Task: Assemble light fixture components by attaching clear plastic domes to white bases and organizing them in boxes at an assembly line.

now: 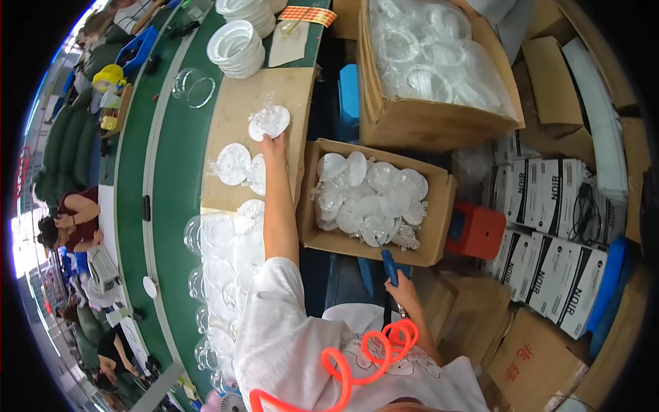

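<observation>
On the tan board (300,103), my left hand (272,144) reaches out and pinches the near edge of a round white disc (278,122) topped with crinkled clear plastic. Similar white discs (233,163) lie just nearer on the board, one partly hidden by my forearm. My right hand (403,291) grips a blue air blow gun (390,266), its nozzle pointing at the near edge of an open cardboard box (312,239). Many discs with clear plastic pieces (371,199) fill that box. An orange coiled hose (340,360) runs across my front.
Clear round covers (218,271) crowd the bench left of my arm. Stacked white rings (237,48) stand at the far end. A green conveyor (130,172) runs along the left, with people beyond. Right stand a large box of bagged parts (439,117), a red bin (476,230) and white cartons (549,254).
</observation>
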`<act>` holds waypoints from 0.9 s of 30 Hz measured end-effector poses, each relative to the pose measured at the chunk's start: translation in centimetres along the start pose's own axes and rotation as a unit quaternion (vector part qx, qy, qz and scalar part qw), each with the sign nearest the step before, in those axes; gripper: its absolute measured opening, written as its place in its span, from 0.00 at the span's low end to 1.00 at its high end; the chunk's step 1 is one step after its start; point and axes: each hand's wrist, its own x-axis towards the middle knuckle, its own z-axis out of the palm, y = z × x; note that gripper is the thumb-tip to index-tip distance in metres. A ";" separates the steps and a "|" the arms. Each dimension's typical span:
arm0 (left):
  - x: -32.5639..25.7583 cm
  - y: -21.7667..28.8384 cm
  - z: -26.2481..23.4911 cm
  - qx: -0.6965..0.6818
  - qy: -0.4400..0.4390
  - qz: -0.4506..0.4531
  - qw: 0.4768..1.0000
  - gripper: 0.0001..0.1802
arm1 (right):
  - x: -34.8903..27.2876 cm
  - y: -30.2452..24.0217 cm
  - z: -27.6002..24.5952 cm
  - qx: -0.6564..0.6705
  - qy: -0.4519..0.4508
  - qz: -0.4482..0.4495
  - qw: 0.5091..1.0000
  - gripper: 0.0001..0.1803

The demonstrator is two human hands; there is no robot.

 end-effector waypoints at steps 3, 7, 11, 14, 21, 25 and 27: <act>-0.5 0.0 0.2 0.001 0.047 -0.068 0.997 0.19 | 0.3 -1.4 0.4 0.021 0.027 -0.044 0.998 0.11; -2.6 1.2 0.2 0.002 0.118 -0.148 0.982 0.17 | 0.9 -1.8 0.5 0.009 0.052 -0.068 0.996 0.11; -13.3 -5.4 2.0 0.219 -0.019 -0.042 0.975 0.13 | 0.3 0.3 -1.3 0.021 0.062 -0.010 0.998 0.11; -15.5 -9.7 -8.8 0.611 -0.149 -0.063 0.775 0.23 | 0.1 0.8 -0.7 0.017 0.046 0.026 0.998 0.11; -25.9 -21.9 -20.0 0.765 -0.079 -0.236 0.594 0.40 | -2.3 4.9 -0.3 0.005 0.057 0.118 0.991 0.09; -27.8 -26.4 -16.6 0.807 -0.028 -0.167 0.566 0.32 | -3.6 5.2 -1.2 -0.023 0.069 0.178 0.981 0.09; -26.1 -26.6 -18.1 0.820 -0.041 -0.160 0.548 0.31 | -3.9 6.1 -0.1 -0.009 0.075 0.126 0.989 0.11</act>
